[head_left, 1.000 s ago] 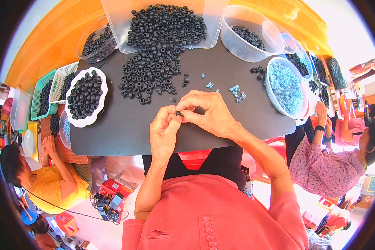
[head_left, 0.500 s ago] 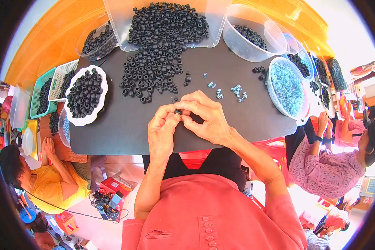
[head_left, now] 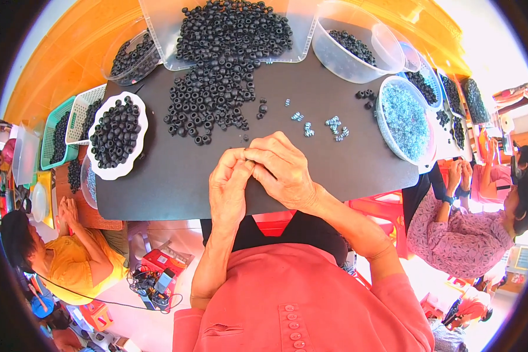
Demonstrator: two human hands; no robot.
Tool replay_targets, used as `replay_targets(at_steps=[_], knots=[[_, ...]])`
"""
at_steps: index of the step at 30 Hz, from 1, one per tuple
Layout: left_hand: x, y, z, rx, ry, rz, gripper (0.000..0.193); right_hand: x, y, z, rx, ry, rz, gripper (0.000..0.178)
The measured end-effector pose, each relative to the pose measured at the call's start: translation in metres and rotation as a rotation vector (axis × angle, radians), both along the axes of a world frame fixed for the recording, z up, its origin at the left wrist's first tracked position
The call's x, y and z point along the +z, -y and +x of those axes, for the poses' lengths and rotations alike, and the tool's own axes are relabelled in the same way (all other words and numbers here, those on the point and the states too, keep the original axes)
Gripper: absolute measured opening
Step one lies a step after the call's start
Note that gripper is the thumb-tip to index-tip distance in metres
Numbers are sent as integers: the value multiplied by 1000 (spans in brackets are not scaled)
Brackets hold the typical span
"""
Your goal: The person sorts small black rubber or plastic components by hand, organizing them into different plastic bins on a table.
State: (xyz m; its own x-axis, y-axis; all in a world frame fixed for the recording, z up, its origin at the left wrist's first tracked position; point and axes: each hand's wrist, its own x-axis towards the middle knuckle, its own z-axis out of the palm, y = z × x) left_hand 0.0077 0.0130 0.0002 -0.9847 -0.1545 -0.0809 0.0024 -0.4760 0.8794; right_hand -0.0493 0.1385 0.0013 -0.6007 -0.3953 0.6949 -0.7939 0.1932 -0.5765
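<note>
My left hand (head_left: 227, 185) and my right hand (head_left: 281, 170) meet fingertip to fingertip over the near part of the dark table (head_left: 158, 188). They pinch a small black round piece between them, now almost wholly hidden by the fingers. Beyond my hands a large pile of black hollow round pieces (head_left: 211, 97) spills out of a tilted clear bin (head_left: 304, 41). A few loose black pieces (head_left: 262, 108) lie between that pile and my fingers. To their right are several small silvery, spring-like pieces (head_left: 333, 122).
On the left stands a white scalloped dish (head_left: 118, 171) heaped with black pieces. A clear tub (head_left: 340, 64) and a bowl of pale blue, shiny small pieces (head_left: 406, 126) stand on the right. People sit on the left (head_left: 79, 258) and right (head_left: 460, 234).
My right fingers have closed further over the black piece, which showed plainly before and is now mostly covered. The view has shifted slightly; the things on the table look unmoved.
</note>
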Motion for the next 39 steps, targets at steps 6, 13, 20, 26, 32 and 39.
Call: replay_targets(at_steps=[6,13,20,26,32,39], knots=[[3,-1,-1,-9,-50,58,14,11,-2,2,14,165,11,30],[-6,0,1,-14,-80,107,15,9,-8,-2,-12,37,-12,31],[-7,0,1,-20,-150,20,20,83,-106,-82,-435,-79,92,24],[-3,-3,-4,-28,-151,-10,21,111,-139,-141,-670,-432,281,31],[-5,-1,0,-28,-115,-27,19,38,-35,-124,-181,-111,241,23],[-3,-1,1,-40,-97,-93,18,-1,-2,-164,-241,-179,411,23]])
